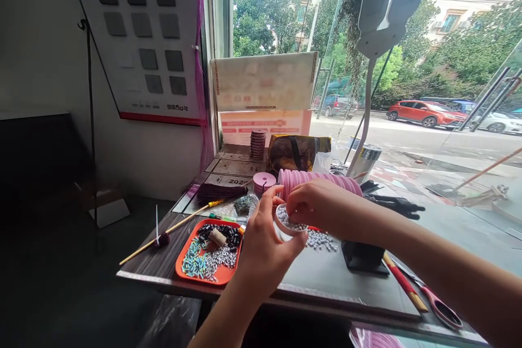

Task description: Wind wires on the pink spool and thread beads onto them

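Note:
My left hand (265, 234) is wrapped round a small round cup (281, 227), which tilts a little toward me. Pale grey-white beads (296, 225) fill the cup. The bent fingers of my right hand (312, 198) reach in over the rim and touch the beads; their tips are hidden, so what they pinch does not show. More pale beads (322, 240) lie loose on the table just right of the cup. To the left of my left hand sits an orange tray (178, 263) with black, silver and blue-yellow beads and a cork-like plug (217, 237).
Pink spools (322, 180) lie behind my hands, with a dark bag (293, 152) farther back. A thin wooden stick (175, 225) crosses the table's left side. Red-handled scissors (442, 307) and a black block (365, 258) are at the right. A lamp arm (369, 87) rises near the window.

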A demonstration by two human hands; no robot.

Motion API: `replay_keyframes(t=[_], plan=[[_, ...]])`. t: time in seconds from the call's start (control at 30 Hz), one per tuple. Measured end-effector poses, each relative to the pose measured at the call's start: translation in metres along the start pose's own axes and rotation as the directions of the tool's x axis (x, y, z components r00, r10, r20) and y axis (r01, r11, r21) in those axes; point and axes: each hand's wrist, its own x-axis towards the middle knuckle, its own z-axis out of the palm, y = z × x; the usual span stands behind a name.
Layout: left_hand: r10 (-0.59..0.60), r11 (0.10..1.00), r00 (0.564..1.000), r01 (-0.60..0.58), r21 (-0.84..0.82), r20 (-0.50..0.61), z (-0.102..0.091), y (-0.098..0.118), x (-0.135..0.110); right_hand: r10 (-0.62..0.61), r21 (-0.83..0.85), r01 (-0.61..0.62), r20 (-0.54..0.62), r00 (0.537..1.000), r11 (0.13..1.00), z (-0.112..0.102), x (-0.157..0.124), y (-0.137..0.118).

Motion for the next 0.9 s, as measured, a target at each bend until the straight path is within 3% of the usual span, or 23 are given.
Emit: replay_keyframes(t=[0.23,0.33,0.43,0.53,0.7,0.9], plan=[[0.012,1.0,1.0,-0.012,-0.001,-0.007,-0.001,0.001,0.002,-0.075,0.06,0.081,-0.098,0.992,0.995,-0.001,-0.003,0.012],[0.004,1.0,1.0,-0.004,-0.017,-0.016,0.0,0.0,0.002,-0.084,0.272,0.115,-0.122,0.989,0.955,-0.007,0.002,0.022],[-0.008,1.0,1.0,0.007,-0.026,-0.027,0.0,0.0,0.002,0.012,0.545,0.104,-0.205,0.979,0.832,-0.013,0.014,0.034],[-0.014,1.0,0.999,0.013,-0.025,-0.037,0.0,0.0,0.003,0.124,0.705,0.066,-0.216,0.969,0.707,-0.016,0.026,0.044],[-0.018,1.0,0.999,0.017,-0.015,-0.048,-0.001,-0.001,0.003,0.195,0.724,0.026,-0.22,0.956,0.69,-0.012,0.032,0.051],[-0.039,0.999,0.998,0.039,0.002,-0.058,0.0,-0.001,0.003,0.247,0.812,-0.027,-0.146,0.958,0.583,-0.007,0.029,0.054]])
